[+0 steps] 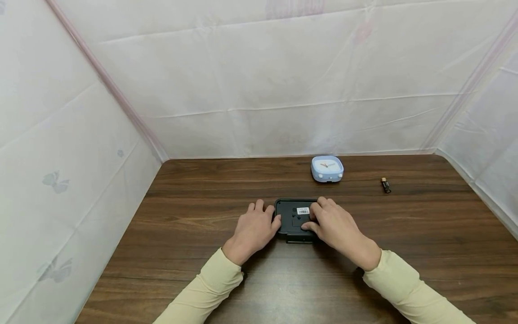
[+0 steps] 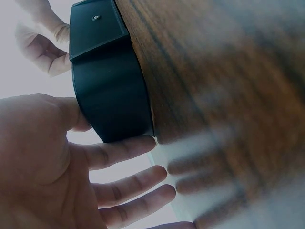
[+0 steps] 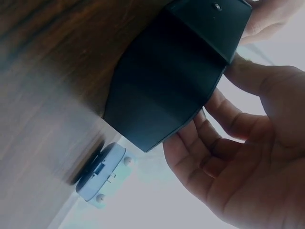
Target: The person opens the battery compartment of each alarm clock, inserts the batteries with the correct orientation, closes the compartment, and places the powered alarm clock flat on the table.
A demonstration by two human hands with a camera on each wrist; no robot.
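A person in pale yellow sleeves (image 1: 220,274) works with both bare hands on a black rectangular plastic case (image 1: 285,217), which lies back side up on a dark brown wood-grain table (image 1: 194,220), between the hands. The left hand (image 1: 254,227) sets its thumb and index finger against the case's left end, the other fingers extended and slightly spread. The right hand (image 1: 337,225) grips the opposite end, thumb and bent index finger over the back, near a white barcode label (image 1: 302,210) and a faintly outlined panel (image 1: 297,222). Beyond the case, toward the wall, sits a light blue rounded clock with a white dial (image 1: 327,169), untouched; a black battery with a copper-coloured end (image 1: 386,185) lies loose to the right, well apart from either hand. The work appears partway along: the case is turned with its back within reach, while the battery remains outside it. Whether the panel is fastened or loosened, and what lies beneath, cannot be told.
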